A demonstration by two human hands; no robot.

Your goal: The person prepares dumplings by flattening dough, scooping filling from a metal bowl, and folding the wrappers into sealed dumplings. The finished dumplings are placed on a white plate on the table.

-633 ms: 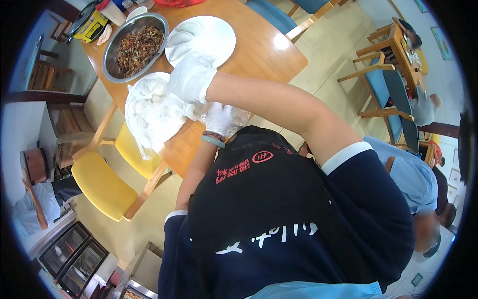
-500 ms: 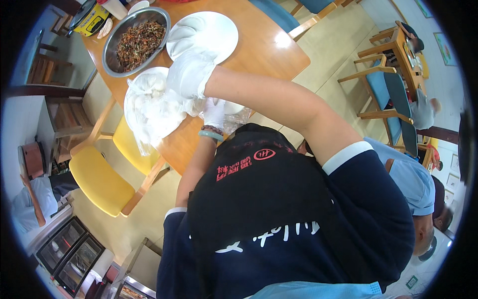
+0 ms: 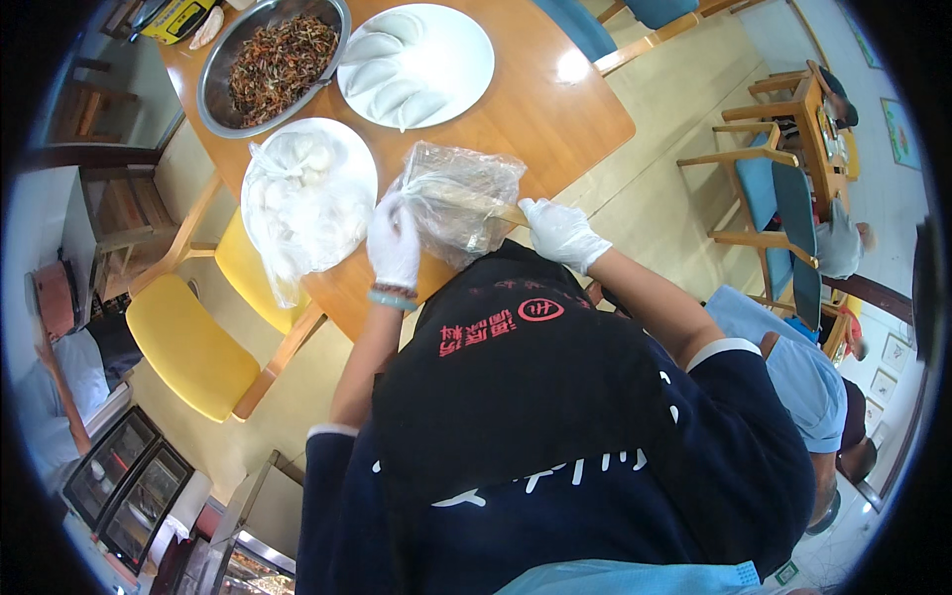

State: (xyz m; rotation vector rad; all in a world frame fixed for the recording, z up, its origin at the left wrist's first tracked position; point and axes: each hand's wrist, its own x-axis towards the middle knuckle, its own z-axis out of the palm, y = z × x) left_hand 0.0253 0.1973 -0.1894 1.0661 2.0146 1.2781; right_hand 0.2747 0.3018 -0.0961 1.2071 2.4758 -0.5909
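Note:
My gloved right hand [image 3: 562, 235] is closed around one end of a slim wooden rolling pin [image 3: 508, 213]. The pin lies across a flat slab wrapped in clear plastic [image 3: 471, 174] at the table's near edge. My gloved left hand [image 3: 395, 243] has its fingers closed at the left side of that plastic; what is beneath the fingertips is hidden. To the left, a white plate [image 3: 359, 159] holds pale dough balls [image 3: 302, 203] under a clear plastic bag. Several white half-moon dumplings [image 3: 392, 74] lie on another white plate [image 3: 466, 59] beyond.
A steel bowl [image 3: 210, 94] with shredded brown and orange filling [image 3: 283, 64] stands at the far left of the wooden table [image 3: 555, 124]. Yellow chairs [image 3: 188, 347] are at its left, blue ones [image 3: 575, 25] beyond. Other people [image 3: 818, 367] are at the right.
My right hand has drawn back from over the plates toward the near right and now grips the rolling pin. The wrapped slab and dumplings, earlier mostly covered by my arm and hand, now show.

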